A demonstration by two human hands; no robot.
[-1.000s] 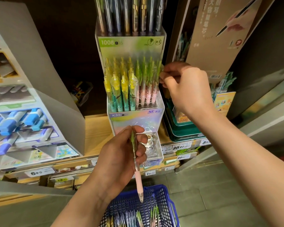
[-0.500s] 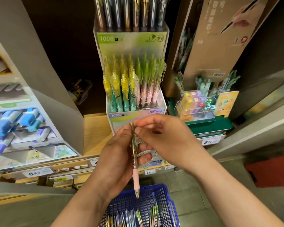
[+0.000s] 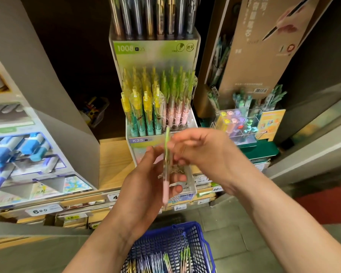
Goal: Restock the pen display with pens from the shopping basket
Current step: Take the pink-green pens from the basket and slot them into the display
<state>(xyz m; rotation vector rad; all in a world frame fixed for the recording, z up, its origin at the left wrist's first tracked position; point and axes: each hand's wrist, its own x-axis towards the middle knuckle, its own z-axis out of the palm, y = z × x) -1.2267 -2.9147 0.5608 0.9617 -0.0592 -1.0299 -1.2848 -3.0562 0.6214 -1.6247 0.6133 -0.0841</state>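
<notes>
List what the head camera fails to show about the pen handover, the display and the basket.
- Right hand: motion blur hides whether its fingers grip the pen held by the left hand.
- Pen display: both hands cover its lower front compartment.
- Shopping basket: cut off by the bottom edge, so the pen count is unknown.
- Shelf price tags: mostly too blurred to read.

Green-pink pen (image 3: 167, 166) upright before pen display (image 3: 156, 107); basket (image 3: 185, 239) below.
</notes>
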